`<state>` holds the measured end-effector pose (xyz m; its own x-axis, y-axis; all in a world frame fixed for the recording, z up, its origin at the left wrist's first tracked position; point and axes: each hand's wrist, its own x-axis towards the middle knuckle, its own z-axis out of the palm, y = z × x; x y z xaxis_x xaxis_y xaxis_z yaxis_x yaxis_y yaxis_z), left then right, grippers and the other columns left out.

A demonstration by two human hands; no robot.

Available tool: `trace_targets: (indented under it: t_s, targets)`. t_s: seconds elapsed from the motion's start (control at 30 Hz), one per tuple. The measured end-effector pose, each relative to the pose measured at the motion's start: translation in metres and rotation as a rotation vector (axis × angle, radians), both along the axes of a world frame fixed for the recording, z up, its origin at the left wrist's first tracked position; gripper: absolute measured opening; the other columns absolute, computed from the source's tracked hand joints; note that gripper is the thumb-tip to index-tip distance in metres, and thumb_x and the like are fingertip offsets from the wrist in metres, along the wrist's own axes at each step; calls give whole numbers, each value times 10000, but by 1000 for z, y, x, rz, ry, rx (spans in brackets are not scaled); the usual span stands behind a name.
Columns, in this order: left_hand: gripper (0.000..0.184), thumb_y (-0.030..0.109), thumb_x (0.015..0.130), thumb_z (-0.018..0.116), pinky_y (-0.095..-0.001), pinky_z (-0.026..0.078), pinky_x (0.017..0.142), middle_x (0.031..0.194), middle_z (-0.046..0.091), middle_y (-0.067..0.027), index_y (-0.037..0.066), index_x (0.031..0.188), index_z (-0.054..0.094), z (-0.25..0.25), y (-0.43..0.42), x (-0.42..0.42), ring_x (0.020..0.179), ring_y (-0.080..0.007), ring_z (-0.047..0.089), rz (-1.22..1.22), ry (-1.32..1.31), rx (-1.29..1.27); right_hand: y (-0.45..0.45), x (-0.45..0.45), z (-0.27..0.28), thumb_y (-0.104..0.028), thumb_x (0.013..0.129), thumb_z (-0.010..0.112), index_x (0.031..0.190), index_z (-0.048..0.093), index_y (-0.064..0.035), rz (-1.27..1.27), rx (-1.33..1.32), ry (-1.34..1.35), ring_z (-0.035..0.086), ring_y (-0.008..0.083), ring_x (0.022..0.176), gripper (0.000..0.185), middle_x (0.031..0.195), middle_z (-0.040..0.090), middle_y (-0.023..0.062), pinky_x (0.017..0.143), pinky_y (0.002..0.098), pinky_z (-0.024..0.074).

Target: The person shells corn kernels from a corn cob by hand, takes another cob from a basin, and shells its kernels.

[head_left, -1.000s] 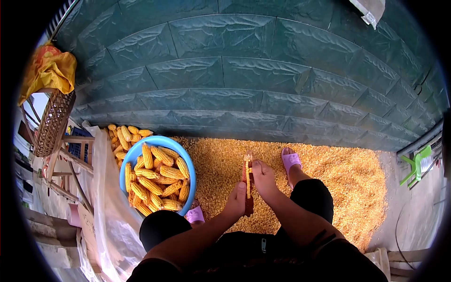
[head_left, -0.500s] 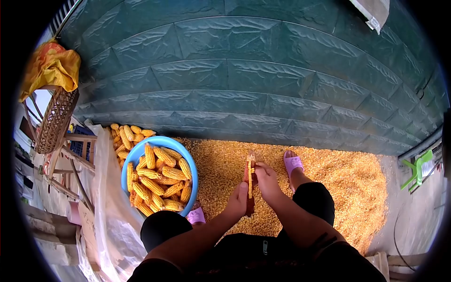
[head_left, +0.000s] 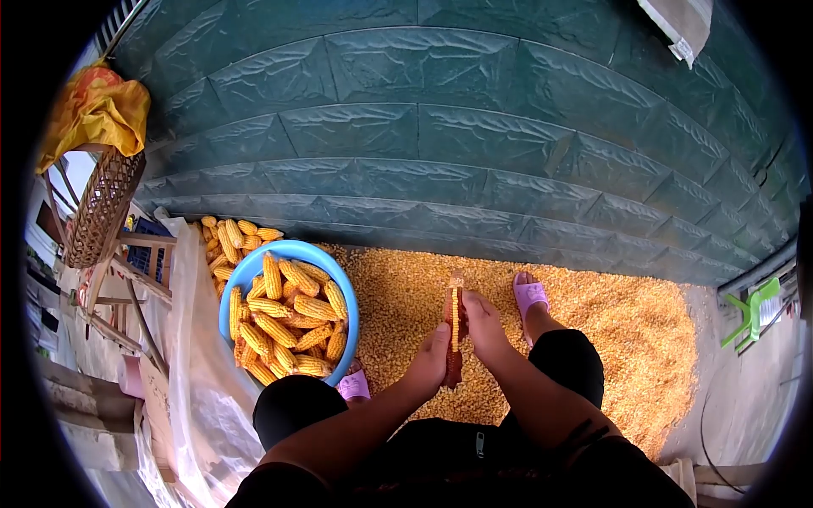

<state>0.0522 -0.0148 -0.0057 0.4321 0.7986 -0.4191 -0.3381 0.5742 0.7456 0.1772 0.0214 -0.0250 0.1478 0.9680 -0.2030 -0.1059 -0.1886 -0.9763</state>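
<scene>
A blue basin (head_left: 351, 317) holds yellow corn ears (head_left: 273, 328). Plastic sheeting (head_left: 193, 339) lies alongside. Both hands' grip, left (head_left: 434, 356) and right (head_left: 484, 320), pinches a partly stripped cob (head_left: 455, 339).

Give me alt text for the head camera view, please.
The left hand and right hand hold a partly stripped corn cob over loose kernels. At left stands a blue basin of yellow corn ears, a dark green wall beyond.
</scene>
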Motion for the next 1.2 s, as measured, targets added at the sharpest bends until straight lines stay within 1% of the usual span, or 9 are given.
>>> trace_targets:
  t_s: [0.1,0.17,0.37,0.57,0.67,0.73,0.83,1.03,1.2]
  targets:
    - [333,369,946,348,-285,386,436,603,497,-62,63,848,436,-1,0,0,473,-153,481,-70,312,116,1,1,18,-340,934,407,818,555,-23,4,-114,-60,489,114,617,369,693,536,34,589,254,401]
    - [333,382,939,362,-279,369,422,586,477,-59,61,876,430,-33,0,2,454,-147,463,34,742,782,2,0,-1,-357,927,406,808,564,-16,-36,29,-232,514,173,607,394,677,545,81,586,299,412]
    - [376,388,951,326,-259,375,493,638,486,-34,39,959,466,-13,-4,0,542,-121,465,-58,415,313,0,2,-7,-358,928,389,806,568,-3,-59,178,-466,549,247,631,416,685,561,144,605,358,430]
    - [386,412,944,327,-259,317,360,519,406,-12,47,973,449,2,0,0,370,-102,375,-48,240,273,-3,4,15,-320,922,433,857,544,-14,-38,-51,140,494,129,592,332,695,544,30,557,273,398]
    - [403,421,942,328,-254,327,373,524,413,-7,42,970,462,16,0,0,387,-96,385,-39,338,139,-1,0,11,-330,912,432,814,534,-8,42,-76,52,522,163,584,352,691,557,50,538,313,405]
    - [406,389,956,282,-251,285,330,466,383,12,44,1054,472,-20,1,6,333,-97,355,53,336,263,-2,-7,-8,-339,894,459,870,543,18,64,191,-521,546,232,644,367,723,562,135,619,343,432]
    - [403,336,964,297,-242,404,654,777,541,-55,1,1035,509,-39,2,9,732,-114,510,186,445,600,-7,-9,2,-314,893,454,846,554,21,91,114,-579,562,244,694,352,750,579,153,644,348,432]
    - [461,442,946,267,-267,308,344,483,412,-32,49,810,465,-5,0,-2,360,-127,384,-22,101,32,-6,-8,-2,-282,915,425,839,565,25,20,125,-377,535,184,687,346,737,572,101,637,316,422]
    - [508,485,934,256,-275,321,344,494,427,-46,42,800,464,7,3,-4,353,-139,396,10,219,93,-6,-9,0,-280,928,414,854,553,13,-20,91,-224,496,140,628,332,704,551,42,587,284,404]
